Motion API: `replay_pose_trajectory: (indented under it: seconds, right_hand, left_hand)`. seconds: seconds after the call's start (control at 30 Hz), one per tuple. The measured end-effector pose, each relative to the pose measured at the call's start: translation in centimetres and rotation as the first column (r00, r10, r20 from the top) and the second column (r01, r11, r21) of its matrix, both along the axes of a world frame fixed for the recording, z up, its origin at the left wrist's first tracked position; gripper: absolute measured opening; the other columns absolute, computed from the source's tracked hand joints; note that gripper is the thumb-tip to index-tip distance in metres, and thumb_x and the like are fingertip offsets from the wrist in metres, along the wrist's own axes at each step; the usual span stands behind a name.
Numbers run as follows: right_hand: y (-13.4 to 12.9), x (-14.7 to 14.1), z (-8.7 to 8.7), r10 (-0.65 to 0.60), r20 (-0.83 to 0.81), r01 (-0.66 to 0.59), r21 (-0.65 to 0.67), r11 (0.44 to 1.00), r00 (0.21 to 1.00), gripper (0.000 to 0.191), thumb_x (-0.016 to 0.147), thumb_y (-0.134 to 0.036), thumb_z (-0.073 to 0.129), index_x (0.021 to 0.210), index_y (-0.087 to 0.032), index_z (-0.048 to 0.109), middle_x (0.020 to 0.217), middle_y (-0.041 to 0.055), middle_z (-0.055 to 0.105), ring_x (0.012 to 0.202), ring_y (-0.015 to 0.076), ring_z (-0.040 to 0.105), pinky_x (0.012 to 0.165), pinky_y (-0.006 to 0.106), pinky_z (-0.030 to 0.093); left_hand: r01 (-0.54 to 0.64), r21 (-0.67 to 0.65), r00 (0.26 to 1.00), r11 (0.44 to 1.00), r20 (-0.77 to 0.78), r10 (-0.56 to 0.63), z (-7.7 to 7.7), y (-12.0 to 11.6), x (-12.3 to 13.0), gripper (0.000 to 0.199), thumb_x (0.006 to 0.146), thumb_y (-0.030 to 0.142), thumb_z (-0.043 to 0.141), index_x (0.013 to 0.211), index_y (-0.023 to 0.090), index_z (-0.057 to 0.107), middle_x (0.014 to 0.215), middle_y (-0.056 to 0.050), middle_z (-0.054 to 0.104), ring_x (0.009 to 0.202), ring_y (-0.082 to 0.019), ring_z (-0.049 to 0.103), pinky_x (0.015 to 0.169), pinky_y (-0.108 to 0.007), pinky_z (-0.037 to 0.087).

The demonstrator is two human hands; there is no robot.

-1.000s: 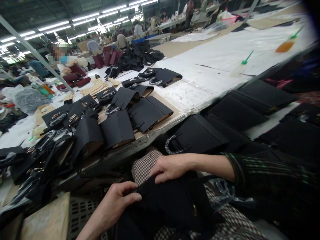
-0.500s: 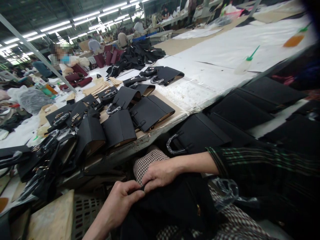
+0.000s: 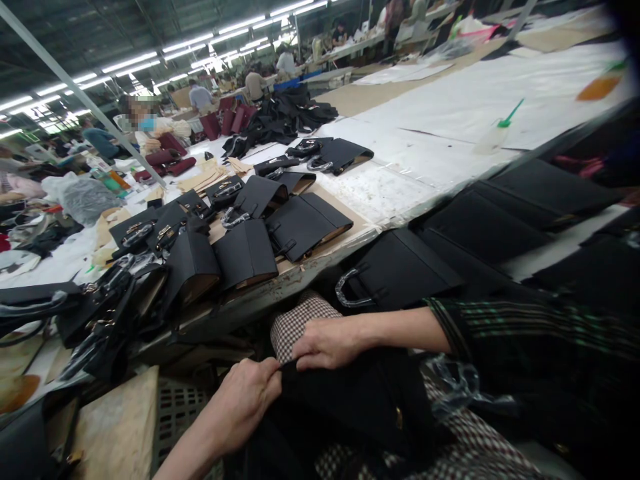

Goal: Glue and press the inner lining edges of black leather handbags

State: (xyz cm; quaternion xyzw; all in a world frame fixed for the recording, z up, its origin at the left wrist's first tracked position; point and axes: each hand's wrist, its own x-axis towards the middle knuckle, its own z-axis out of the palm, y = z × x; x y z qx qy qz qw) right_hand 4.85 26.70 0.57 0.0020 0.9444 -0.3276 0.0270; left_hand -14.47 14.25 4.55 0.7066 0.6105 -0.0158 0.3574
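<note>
A black handbag (image 3: 350, 400) lies across my lap on checked cloth (image 3: 300, 323). A small gold zipper pull shows on its side, and its handle (image 3: 457, 380) is wrapped in clear plastic. My left hand (image 3: 253, 397) pinches the bag's edge at its left end, fingers curled round it. Close beside it, my right hand (image 3: 327, 343) grips the same edge from above, its fingertips partly hidden by the black material. A little gap lies between the two hands.
Several black handbags (image 3: 245, 253) stand and lie along the front of the white-covered table (image 3: 425, 133). More black bags (image 3: 400, 270) rest at the right below its edge. A grey plastic crate (image 3: 180, 407) and a board (image 3: 115, 427) are at lower left. People sit farther back.
My left hand has shifted slightly left and up, and its fingers have curled in more. The two hands are farther apart along the bag's edge. The view has turned slightly left.
</note>
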Motion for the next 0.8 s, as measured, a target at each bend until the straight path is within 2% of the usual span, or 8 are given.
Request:
replay_pose_trajectory:
  seconds: [0.17, 0.3, 0.47, 0.53, 0.6, 0.67, 0.7, 0.8]
  right_hand:
    - [1.2, 1.1, 0.0, 0.000, 0.074, 0.010, -0.129, 0.992, 0.997, 0.019, 0.096, -0.023, 0.051, 0.089, -0.012, 0.065, 0.074, 0.0031, 0.062, 0.064, 0.0131, 0.048, 0.063, 0.024, 0.037]
    - [2.0, 0.1, 0.5, 0.052, 0.202, 0.010, -0.296, 0.955, 0.978, 0.027, 0.096, -0.038, 0.051, 0.098, -0.014, 0.065, 0.083, 0.0022, 0.062, 0.072, 0.0138, 0.054, 0.064, 0.022, 0.040]
    - [1.2, -2.6, 0.2, 0.095, 0.174, -0.085, -0.064, 0.994, 0.980, 0.037, 0.091, -0.050, 0.057, 0.092, -0.015, 0.067, 0.069, 0.0009, 0.057, 0.062, 0.0142, 0.048, 0.055, 0.025, 0.032]
    - [1.1, -2.8, 0.3, 0.064, 0.105, -0.057, -0.074, 0.996, 0.992, 0.033, 0.091, -0.046, 0.058, 0.088, -0.014, 0.068, 0.066, 0.0001, 0.055, 0.062, 0.0133, 0.047, 0.056, 0.025, 0.032]
    - [1.7, -1.9, 0.7, -0.013, 0.034, 0.021, -0.257, 0.966, 0.999, 0.031, 0.090, -0.042, 0.059, 0.088, -0.013, 0.069, 0.068, -0.0008, 0.056, 0.063, 0.0120, 0.050, 0.059, 0.023, 0.036]
    - [2.9, -0.2, 1.2, -0.150, -0.011, 0.123, -0.520, 0.845, 0.989, 0.031, 0.088, -0.042, 0.060, 0.088, -0.012, 0.070, 0.069, -0.0012, 0.059, 0.064, 0.0114, 0.052, 0.062, 0.022, 0.040]
    - [3.7, 0.8, 1.4, -0.278, -0.024, 0.193, -0.660, 0.726, 0.960, 0.032, 0.084, -0.042, 0.064, 0.085, -0.011, 0.070, 0.070, -0.0009, 0.061, 0.063, 0.0116, 0.054, 0.062, 0.022, 0.041]
    - [5.6, 3.8, 1.3, -0.711, 0.059, 0.320, -0.917, 0.238, 0.700, 0.034, 0.062, -0.041, 0.080, 0.069, -0.012, 0.066, 0.061, -0.0011, 0.061, 0.054, 0.0118, 0.053, 0.053, 0.022, 0.042]
  left_hand:
    - [-0.109, -0.099, 0.978, 0.989, 0.168, 0.124, 0.0, -0.6, -0.4, 0.034, 0.099, 0.036, 0.032, 0.085, 0.019, 0.058, 0.069, 0.003, 0.052, 0.061, -0.011, 0.046, 0.055, -0.022, 0.030]
    - [-0.075, -0.075, 0.980, 0.994, 0.180, 0.088, 0.2, -0.3, 0.0, 0.033, 0.100, 0.034, 0.031, 0.085, 0.019, 0.056, 0.069, 0.004, 0.050, 0.060, -0.011, 0.043, 0.056, -0.023, 0.029]
    - [0.006, 0.032, 0.998, 0.999, 0.056, -0.008, 1.5, 0.8, 1.1, 0.026, 0.097, 0.027, 0.037, 0.076, 0.019, 0.051, 0.063, 0.005, 0.044, 0.057, -0.009, 0.040, 0.057, -0.025, 0.025]
    - [-0.079, 0.021, 0.994, 0.997, 0.079, 0.077, 2.0, 0.9, 0.9, 0.032, 0.097, 0.033, 0.039, 0.072, 0.018, 0.051, 0.061, 0.005, 0.045, 0.056, -0.010, 0.041, 0.055, -0.025, 0.025]
    - [-0.269, -0.052, 0.929, 0.962, 0.251, 0.273, 2.2, 0.6, 0.2, 0.041, 0.098, 0.047, 0.036, 0.078, 0.018, 0.057, 0.069, 0.002, 0.058, 0.064, -0.013, 0.053, 0.057, -0.023, 0.034]
    - [-0.505, -0.112, 0.742, 0.856, 0.450, 0.497, 2.0, -0.1, -0.7, 0.049, 0.096, 0.057, 0.034, 0.096, 0.017, 0.062, 0.090, -0.005, 0.070, 0.084, -0.019, 0.065, 0.070, -0.026, 0.046]
    - [-0.614, -0.109, 0.638, 0.782, 0.515, 0.572, 1.8, -0.5, -1.1, 0.051, 0.095, 0.059, 0.035, 0.105, 0.017, 0.062, 0.100, -0.007, 0.071, 0.093, -0.022, 0.066, 0.078, -0.029, 0.049]
    - [-0.824, 0.027, 0.480, 0.567, 0.566, 0.670, 0.8, -2.0, -1.1, 0.052, 0.091, 0.061, 0.045, 0.117, 0.019, 0.060, 0.110, -0.008, 0.071, 0.103, -0.024, 0.065, 0.091, -0.034, 0.048]
